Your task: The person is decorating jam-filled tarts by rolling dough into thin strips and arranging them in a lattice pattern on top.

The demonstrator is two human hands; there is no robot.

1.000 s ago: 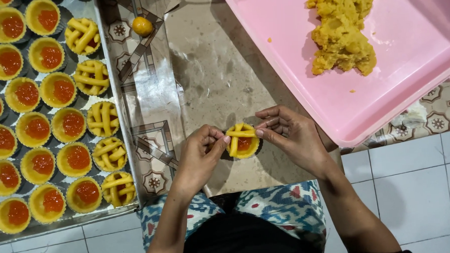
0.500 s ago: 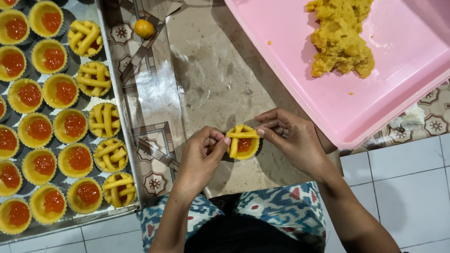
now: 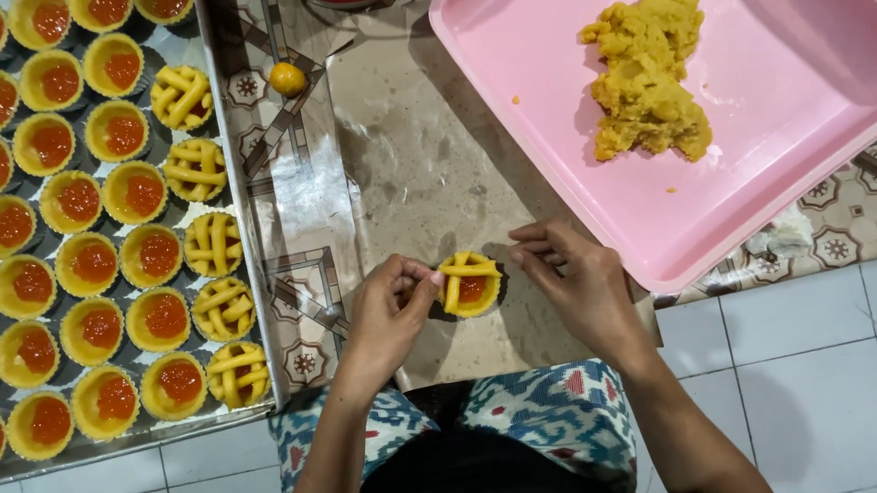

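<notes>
One head-worn camera looks straight down, close above the hands and floor-level worktop point(image 3: 406, 160)

Your left hand point(image 3: 387, 311) and right hand point(image 3: 581, 285) are both bare: no gloves, rings, bracelets or watch show on either. Your forearms running back from the hands are uncovered too, with no sleeve reaching them. Just behind your wrists lies your patterned garment point(image 3: 532, 418), blue and white with small red patches, and between its two halves sits a plain dark cloth point(image 3: 466, 469).
</notes>
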